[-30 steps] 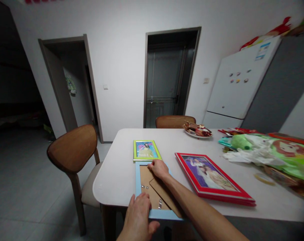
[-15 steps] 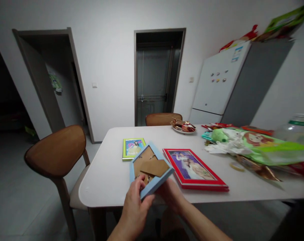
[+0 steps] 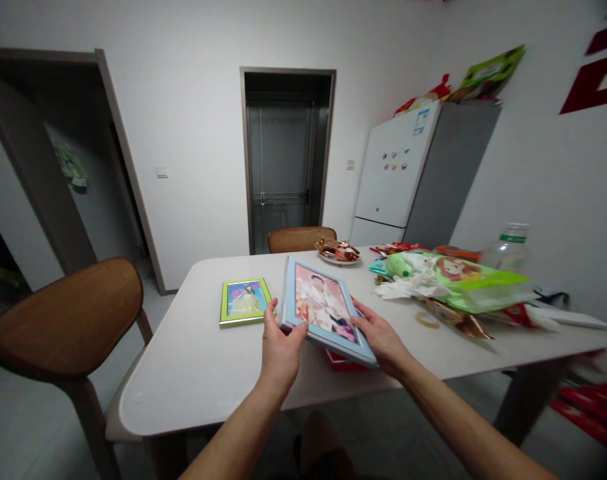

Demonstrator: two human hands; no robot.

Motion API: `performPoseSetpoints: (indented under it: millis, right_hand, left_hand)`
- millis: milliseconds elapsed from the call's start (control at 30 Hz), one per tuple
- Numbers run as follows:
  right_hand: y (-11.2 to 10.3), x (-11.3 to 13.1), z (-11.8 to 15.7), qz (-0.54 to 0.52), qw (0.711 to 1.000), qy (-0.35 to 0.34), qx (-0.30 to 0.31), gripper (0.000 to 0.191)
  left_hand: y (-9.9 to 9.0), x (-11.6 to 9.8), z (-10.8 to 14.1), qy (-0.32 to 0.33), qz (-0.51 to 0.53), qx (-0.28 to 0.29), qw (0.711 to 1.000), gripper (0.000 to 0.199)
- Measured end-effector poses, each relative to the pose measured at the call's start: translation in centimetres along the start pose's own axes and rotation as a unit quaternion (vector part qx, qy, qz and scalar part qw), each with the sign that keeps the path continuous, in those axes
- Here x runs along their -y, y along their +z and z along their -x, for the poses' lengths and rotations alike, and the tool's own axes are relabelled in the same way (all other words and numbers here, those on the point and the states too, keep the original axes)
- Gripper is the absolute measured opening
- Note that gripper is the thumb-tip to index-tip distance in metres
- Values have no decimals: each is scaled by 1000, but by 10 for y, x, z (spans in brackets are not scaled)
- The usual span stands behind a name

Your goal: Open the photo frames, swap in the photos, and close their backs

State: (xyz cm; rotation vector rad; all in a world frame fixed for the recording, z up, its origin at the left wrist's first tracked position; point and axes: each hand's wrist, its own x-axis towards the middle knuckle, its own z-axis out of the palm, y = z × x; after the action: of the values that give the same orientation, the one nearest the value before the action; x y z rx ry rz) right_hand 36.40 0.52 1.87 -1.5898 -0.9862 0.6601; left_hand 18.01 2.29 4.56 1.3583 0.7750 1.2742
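Note:
A light blue picture frame (image 3: pixel 323 303) is held tilted above the table, its photo side facing up toward me. My left hand (image 3: pixel 282 347) grips its left lower edge, thumb on the front. On the right side my right hand (image 3: pixel 381 337) closes round the other edge, with the thumb over the border. Beneath it lies a red picture frame (image 3: pixel 341 362), mostly hidden by the blue one. To the left a yellow-green picture frame (image 3: pixel 245 301) rests flat on the table, picture up.
On the white table (image 3: pixel 198 360) are a plate of wrapped items (image 3: pixel 338 252), a green plastic bag (image 3: pixel 463 277), a roll of tape (image 3: pixel 427 320) and a clear bottle (image 3: pixel 511 250). A brown chair (image 3: pixel 68 320) stands at the left, another chair (image 3: pixel 301 238) behind.
The blue frame has been turned over, from its brown backing to its photo side, and now covers most of the red frame. My view has swung to the right.

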Motion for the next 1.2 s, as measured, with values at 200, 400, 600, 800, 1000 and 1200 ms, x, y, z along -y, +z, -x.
performPoseSetpoints:
  millis: [200,400,600,800,1000,1200]
  right_hand:
    - [-58,-17,-40,167,986,29,-2,53]
    - [-65,-37,-51,244,970,7,-14,44]
    - [-28,-19,-41,318,940,-104,-69,41]
    - [105,5,-14,383,858,-323,117,38]
    - [190,-1,-35,406,852,-299,141,48]
    - [195,-18,-28,413,855,-286,127,43]
  left_hand:
    - [33,52,-2,-69,-100,86,989,45]
    - [32,75,6,-62,-220,123,966,52]
    - [-17,76,0,-52,-311,102,943,48]
    - [-73,73,-11,-35,-386,36,921,42]
    - [-109,71,-14,-11,-446,7,895,39]
    - [-116,76,-7,16,-483,24,875,43]
